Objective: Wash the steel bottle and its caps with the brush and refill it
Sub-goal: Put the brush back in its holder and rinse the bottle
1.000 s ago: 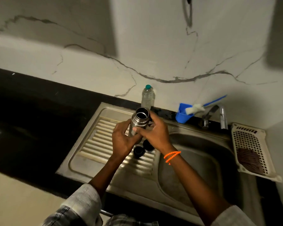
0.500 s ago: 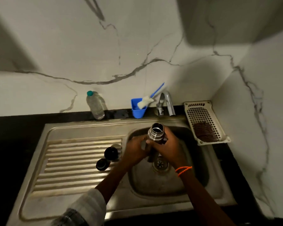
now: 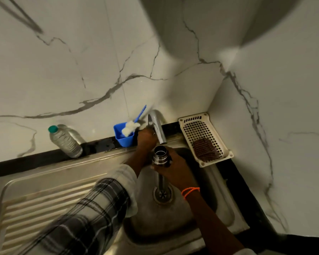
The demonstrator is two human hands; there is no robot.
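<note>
Here my right hand (image 3: 175,165) curls round the steel bottle (image 3: 160,157), holding it upright and open-mouthed just under the tap (image 3: 157,127) spout, over the sink (image 3: 206,183). My left hand (image 3: 145,138) reaches behind it to the tap base — its grip I cannot tell. Just left of that hand, the brush (image 3: 132,126) stands in a blue cup (image 3: 124,138).

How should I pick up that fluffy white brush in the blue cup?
Take the brush by its blue handle, which sticks up and to the right out of the blue cup. Come from above, on the tap side. The white fluffy head sits low in the cup, so it's awkward to grab.
</note>
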